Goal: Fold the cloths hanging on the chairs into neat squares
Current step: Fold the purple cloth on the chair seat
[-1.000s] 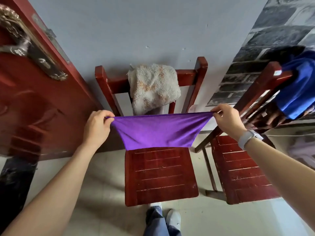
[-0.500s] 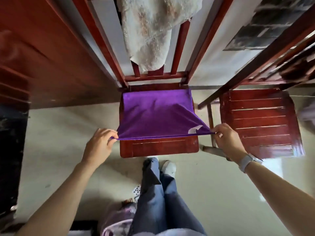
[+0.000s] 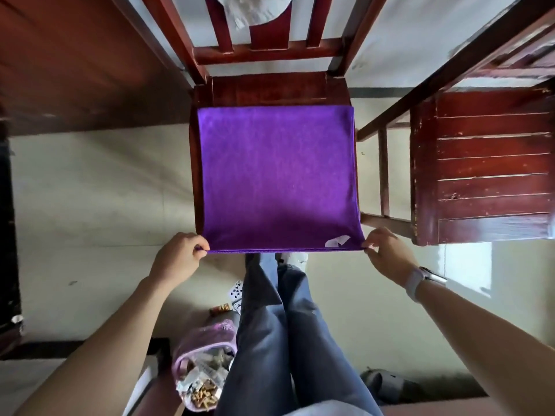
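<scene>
Head view: the purple cloth lies spread flat over the seat of the middle chair, covering nearly all of it, with a strip of bare wood left at the back below the rails. Its near edge runs left to right at the seat's front lip, drawn taut between the two hands. The left hand pinches the near left corner with fingers curled round it; the right hand, a watch on its wrist, pinches the near right corner between thumb and fingertips. A small white tag sits on the cloth just inside the right corner.

The whole cloth lies straight ahead of the hands, stretching away from the person toward the chair back, and it looks close to square, so neither axis is plainly the longer. Both hands stand level at the same edge, one at each end, neither nearer the far edge than the other. The likely next fold therefore carries this near edge forward onto the far one, both hands travelling together.

A pale fluffy cloth hangs on the chair back above. A second chair stands just to the right.
</scene>
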Demonstrator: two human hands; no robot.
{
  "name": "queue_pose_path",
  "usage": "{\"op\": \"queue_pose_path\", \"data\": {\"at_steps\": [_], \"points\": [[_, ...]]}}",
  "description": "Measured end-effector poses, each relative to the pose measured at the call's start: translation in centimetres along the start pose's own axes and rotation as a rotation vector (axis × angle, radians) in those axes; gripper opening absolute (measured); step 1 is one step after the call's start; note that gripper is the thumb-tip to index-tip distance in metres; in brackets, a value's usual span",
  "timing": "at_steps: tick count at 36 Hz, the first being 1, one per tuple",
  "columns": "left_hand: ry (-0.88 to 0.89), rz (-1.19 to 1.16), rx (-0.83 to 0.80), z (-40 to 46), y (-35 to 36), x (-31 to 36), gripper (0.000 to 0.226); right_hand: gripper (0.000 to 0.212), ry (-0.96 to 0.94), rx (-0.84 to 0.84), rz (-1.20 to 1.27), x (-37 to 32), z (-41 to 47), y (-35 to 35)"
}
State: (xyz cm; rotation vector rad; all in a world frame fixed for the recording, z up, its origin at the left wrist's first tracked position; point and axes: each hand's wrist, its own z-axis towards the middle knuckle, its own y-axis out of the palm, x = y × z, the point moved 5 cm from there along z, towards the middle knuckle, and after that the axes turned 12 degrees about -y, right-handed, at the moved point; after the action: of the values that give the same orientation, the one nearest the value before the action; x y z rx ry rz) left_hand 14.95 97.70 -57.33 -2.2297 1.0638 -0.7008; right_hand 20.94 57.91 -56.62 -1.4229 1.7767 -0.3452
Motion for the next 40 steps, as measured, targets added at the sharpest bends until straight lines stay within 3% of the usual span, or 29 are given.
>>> {"op": "queue_pose_path", "data": {"at_steps": [7,13,17,23,40], "points": [[-0.113,-0.430,-0.014,2.9,-4.6,2.7,0.011,0.017,0.114,0.126,0.253,-1.2,3.2,-4.2],[-0.160,-0.823,0.009,7.0,-7.8,4.1,0.016,0.016,0.252,0.316,0.734,-2.5,7.0,-8.0],[-0.158,-0.915,0.037,10.4,-9.1,5.5,0.017,0.014,0.193,0.475,0.708,-3.2,10.8,-10.2],[-0.148,-1.017,0.160,15.6,-10.5,6.7,0.017,0.014,0.182,0.573,0.733,-4.1,16.2,-11.6],[-0.092,-0.935,0.314,22.8,-10.4,7.5,0.016,0.027,0.205,0.688,0.506,-3.4,23.7,-11.0]]}}
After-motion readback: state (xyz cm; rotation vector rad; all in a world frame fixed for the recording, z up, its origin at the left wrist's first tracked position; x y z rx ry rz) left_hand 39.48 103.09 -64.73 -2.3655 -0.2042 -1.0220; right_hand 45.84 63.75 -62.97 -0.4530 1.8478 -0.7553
